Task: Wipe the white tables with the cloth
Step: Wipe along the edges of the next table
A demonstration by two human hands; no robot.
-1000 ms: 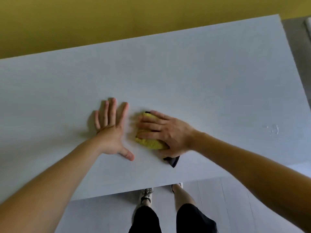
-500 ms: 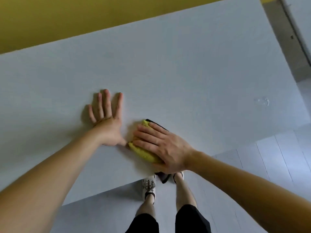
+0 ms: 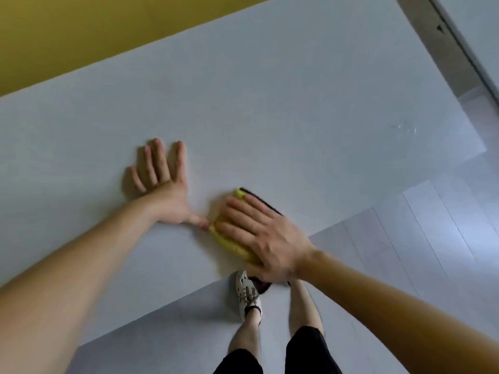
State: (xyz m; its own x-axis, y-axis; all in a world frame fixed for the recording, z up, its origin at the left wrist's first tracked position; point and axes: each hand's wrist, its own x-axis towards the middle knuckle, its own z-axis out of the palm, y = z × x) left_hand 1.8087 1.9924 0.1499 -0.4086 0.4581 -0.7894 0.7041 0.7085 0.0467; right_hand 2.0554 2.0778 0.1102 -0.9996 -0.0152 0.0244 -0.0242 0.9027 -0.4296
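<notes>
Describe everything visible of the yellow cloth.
The cloth is yellow and fuzzy with a dark edge, folded flat on the white table by its near edge. The right hand presses flat on it, hiding most; a dark corner pokes past the table edge. The left hand touches its left end with the thumb tip.

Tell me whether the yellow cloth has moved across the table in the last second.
Yes. The yellow cloth under the right hand has slid toward the near edge of the white table and now reaches that edge.
</notes>
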